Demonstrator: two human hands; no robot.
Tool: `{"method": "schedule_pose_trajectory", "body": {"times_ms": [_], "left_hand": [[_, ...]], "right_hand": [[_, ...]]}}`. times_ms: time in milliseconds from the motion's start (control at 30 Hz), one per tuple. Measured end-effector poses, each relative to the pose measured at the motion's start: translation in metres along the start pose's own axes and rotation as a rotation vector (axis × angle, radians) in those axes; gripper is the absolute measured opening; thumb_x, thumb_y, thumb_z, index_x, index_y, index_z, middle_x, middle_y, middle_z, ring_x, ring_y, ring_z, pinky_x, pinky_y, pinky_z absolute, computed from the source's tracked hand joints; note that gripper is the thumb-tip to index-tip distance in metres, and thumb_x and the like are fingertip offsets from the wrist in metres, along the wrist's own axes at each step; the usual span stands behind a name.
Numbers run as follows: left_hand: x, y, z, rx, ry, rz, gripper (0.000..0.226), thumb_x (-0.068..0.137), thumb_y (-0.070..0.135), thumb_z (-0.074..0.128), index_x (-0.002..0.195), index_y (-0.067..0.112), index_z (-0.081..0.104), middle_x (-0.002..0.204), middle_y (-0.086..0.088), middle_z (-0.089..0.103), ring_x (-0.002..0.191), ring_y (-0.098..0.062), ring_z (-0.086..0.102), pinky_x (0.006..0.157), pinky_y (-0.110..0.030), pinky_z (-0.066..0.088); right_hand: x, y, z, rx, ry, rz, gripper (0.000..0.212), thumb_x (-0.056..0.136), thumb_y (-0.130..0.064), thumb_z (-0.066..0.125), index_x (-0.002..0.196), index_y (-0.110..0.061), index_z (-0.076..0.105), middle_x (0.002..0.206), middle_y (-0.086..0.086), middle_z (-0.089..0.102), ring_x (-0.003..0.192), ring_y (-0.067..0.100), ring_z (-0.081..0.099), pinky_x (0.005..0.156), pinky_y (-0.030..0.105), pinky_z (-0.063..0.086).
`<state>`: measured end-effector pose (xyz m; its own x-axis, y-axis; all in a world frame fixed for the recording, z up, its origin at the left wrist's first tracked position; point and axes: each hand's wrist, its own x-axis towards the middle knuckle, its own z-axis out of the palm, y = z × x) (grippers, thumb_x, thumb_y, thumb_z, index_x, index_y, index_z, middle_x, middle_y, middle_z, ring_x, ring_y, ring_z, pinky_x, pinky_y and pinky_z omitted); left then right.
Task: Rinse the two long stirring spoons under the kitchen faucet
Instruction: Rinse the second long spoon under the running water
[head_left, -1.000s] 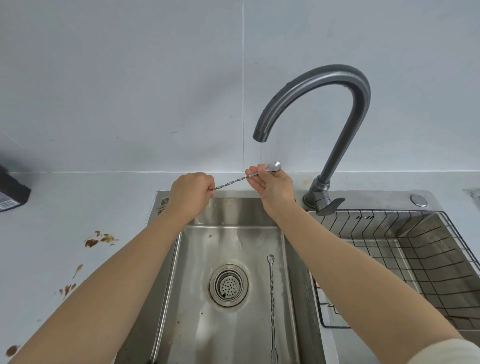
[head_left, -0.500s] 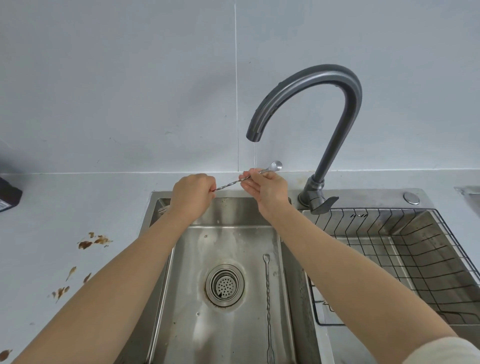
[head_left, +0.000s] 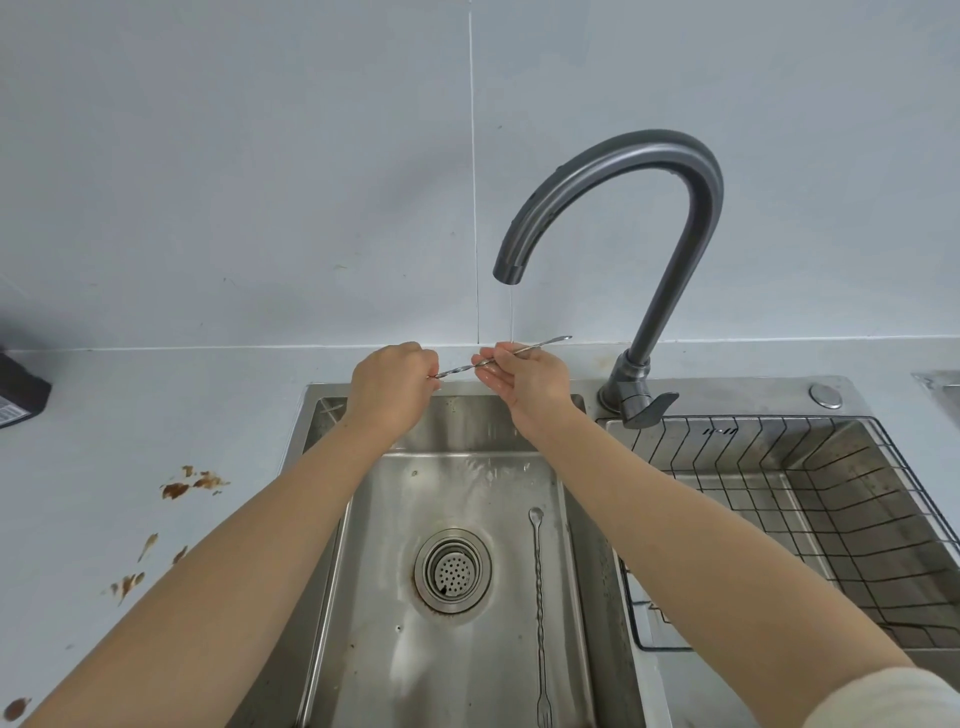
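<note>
Both of my hands hold one long twisted stirring spoon (head_left: 457, 371) level above the back of the sink. My left hand (head_left: 392, 387) is a fist around its handle end. My right hand (head_left: 524, 376) pinches the shaft near the bowl, which sticks out to the right, seen edge-on. A thin stream of water falls from the grey gooseneck faucet (head_left: 644, 208) onto the spoon at my right fingers. A second stirring spoon (head_left: 539, 613) lies lengthwise on the sink floor (head_left: 467, 499), right of the drain (head_left: 453, 570), bowl end pointing away from me.
A black wire basket (head_left: 810, 499) sits in the right basin. The faucet lever (head_left: 652, 408) points right. Brown stains (head_left: 192, 483) mark the white counter on the left. A dark object (head_left: 18, 392) stands at the far left edge.
My right hand's fingers shifted along the shaft, and the spoon bowl turned from facing up to edge-on. The left hand kept its grip. The camera view drifted slightly.
</note>
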<state>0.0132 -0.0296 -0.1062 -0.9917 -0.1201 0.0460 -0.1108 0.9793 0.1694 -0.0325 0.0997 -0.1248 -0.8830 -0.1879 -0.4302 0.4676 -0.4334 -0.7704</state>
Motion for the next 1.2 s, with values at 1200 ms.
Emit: {"method": "schedule_pose_trajectory", "body": {"times_ms": [1200], "left_hand": [[-0.006,-0.027,-0.003,0.144,-0.071,0.08,0.024,0.094,0.017,0.047,0.1,0.007,0.067,0.101,-0.011,0.064,0.097,-0.031,0.058,0.077,-0.035,0.046]], "right_hand": [[-0.004,-0.002,0.001,0.124,0.113,0.054,0.024,0.098,-0.002,0.036,0.075,-0.005,0.044,0.074,0.012,0.056,0.065,0.02,0.059,0.08,0.033,0.052]]}}
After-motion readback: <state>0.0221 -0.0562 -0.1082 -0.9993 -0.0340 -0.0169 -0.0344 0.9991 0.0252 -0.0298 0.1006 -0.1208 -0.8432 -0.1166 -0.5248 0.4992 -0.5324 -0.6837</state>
